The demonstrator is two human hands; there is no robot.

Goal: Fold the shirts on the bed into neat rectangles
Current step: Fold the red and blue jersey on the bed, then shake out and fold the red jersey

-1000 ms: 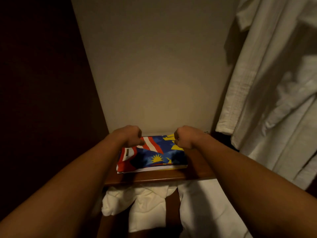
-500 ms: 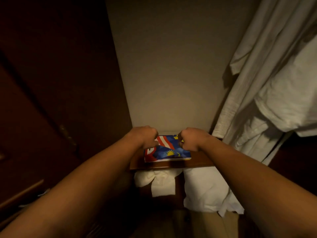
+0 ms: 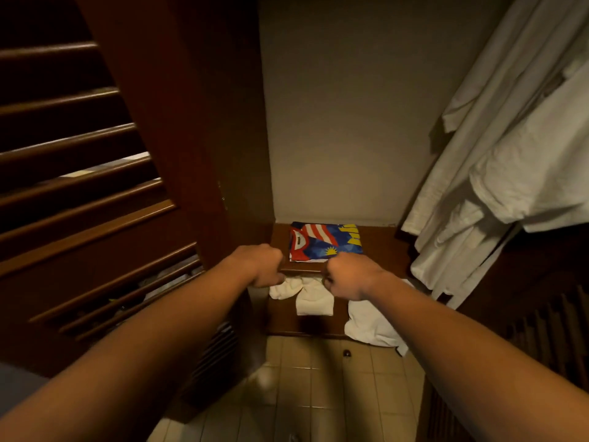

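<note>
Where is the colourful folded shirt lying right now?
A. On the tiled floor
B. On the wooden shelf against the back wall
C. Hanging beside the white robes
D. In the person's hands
B: the colourful folded shirt lies flat on the wooden shelf, beyond both fists.

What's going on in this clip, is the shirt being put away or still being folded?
It looks put away. A folded red, white, blue and yellow shirt lies flat on a wooden closet shelf, against the back wall. The left hand and right hand are curled into fists in front of the shelf edge, holding nothing and apart from the shirt. White towels sit on the level below, and white robes hang to the right.
</note>
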